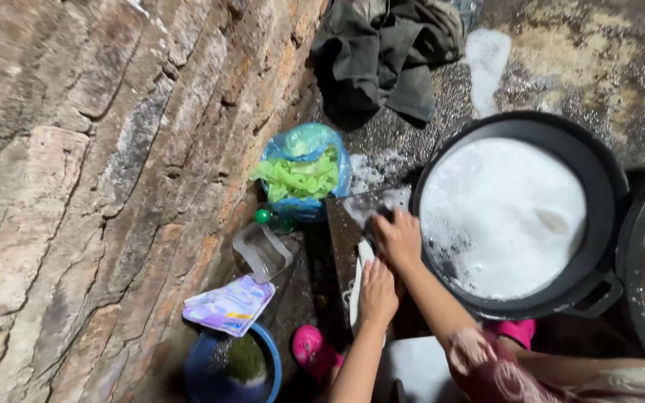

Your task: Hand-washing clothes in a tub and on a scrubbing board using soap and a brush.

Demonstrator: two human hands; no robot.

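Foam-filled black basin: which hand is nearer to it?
Right. The right hand presses on the dark wet cloth just beside the foam-filled black basin's rim; the left hand sits lower and further from the rim.

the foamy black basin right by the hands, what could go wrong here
1. The right hand scrubs dark cloth right against the black basin, which is filled with suds; an elbow knock could slop foam over the rim.
2. The ground is wet and soapy around the pink sandal, so a foot may slip.
3. The left hand presses on the white board, which could skid when wet.
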